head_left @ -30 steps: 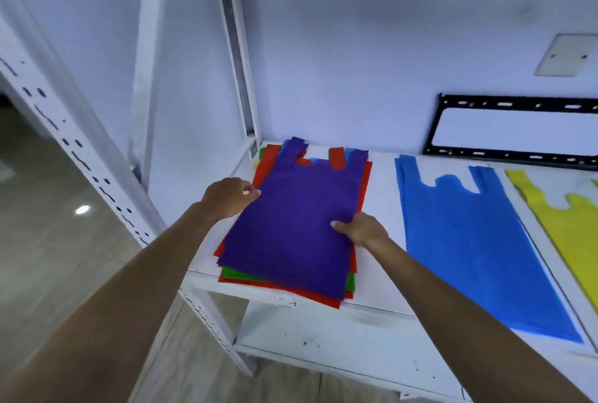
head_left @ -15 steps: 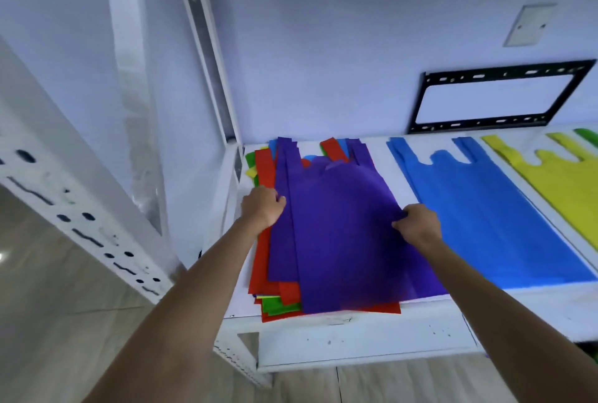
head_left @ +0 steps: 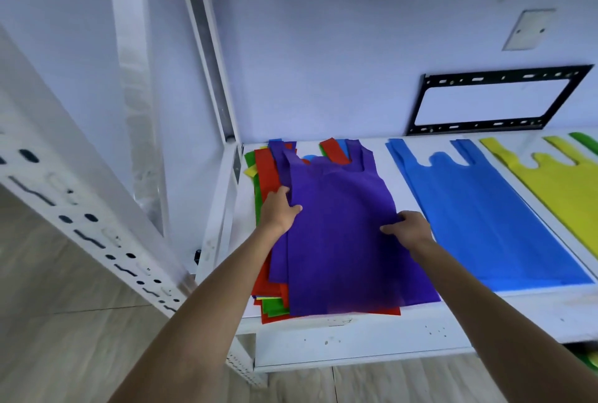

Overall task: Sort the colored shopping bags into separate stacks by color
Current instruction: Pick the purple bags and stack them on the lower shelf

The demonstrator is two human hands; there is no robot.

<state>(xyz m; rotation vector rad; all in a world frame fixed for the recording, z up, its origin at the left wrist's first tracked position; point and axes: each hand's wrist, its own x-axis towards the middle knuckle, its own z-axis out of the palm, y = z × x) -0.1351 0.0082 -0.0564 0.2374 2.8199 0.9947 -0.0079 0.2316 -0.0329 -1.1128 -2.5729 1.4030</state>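
Purple bag point(head_left: 339, 227) pinched at both edges by left hand point(head_left: 281, 211) and right hand point(head_left: 408, 228) fingers; lift it evenly, leaving the mixed pile point(head_left: 267, 176) flat.

This looks like a storeroom or the back room of a shop. A white metal shelf point(head_left: 420, 331) runs along a bare pale wall, carried by slotted steel uprights point(head_left: 81, 231) of the bolt-together racking kind. Flat non-woven shopping bags lie on it in stock-like lots: a mixed pile point(head_left: 268, 302), blue bags point(head_left: 479, 224), yellow bags point(head_left: 563, 185). A black mounting bracket point(head_left: 495, 101) leans against the wall, under a blank cover plate point(head_left: 529, 29). The floor is pale wood-look planking point(head_left: 64, 321).
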